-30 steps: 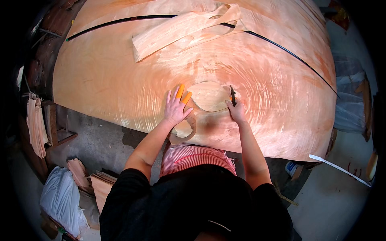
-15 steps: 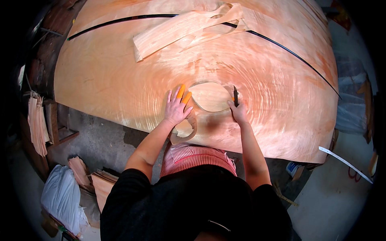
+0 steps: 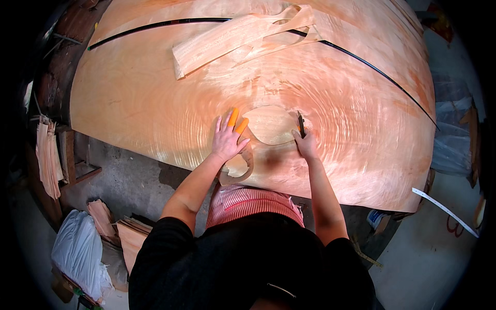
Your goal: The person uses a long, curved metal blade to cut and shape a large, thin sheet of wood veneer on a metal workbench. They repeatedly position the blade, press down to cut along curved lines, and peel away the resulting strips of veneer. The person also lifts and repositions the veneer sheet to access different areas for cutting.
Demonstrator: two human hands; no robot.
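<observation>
My left hand [image 3: 226, 140] lies flat on a large wood veneer sheet [image 3: 139, 103], fingers spread, with orange covers on two fingertips. To its right is a pale, leaf-shaped veneer piece [image 3: 269, 124], lying level with the sheet as far as I can see. My right hand [image 3: 307, 144] is closed around a black utility knife [image 3: 301, 123], held beside the right end of that piece; its blade tip is too small to make out. Below my left palm, a curved brownish scrap [image 3: 248, 168] edges a paler patch near the sheet's front.
Pale veneer offcuts [image 3: 217, 49] lie farther back across a long thin black rod [image 3: 372, 63]. Veneer strips [image 3: 47, 160] and a white plastic bag [image 3: 80, 245] are at the left. A white measuring strip [image 3: 445, 211] sits at the lower right.
The dark outline around the leaf-shaped piece has faded, and the piece looks flatter against the sheet. The knife has tilted slightly left. My left hand stays in place.
</observation>
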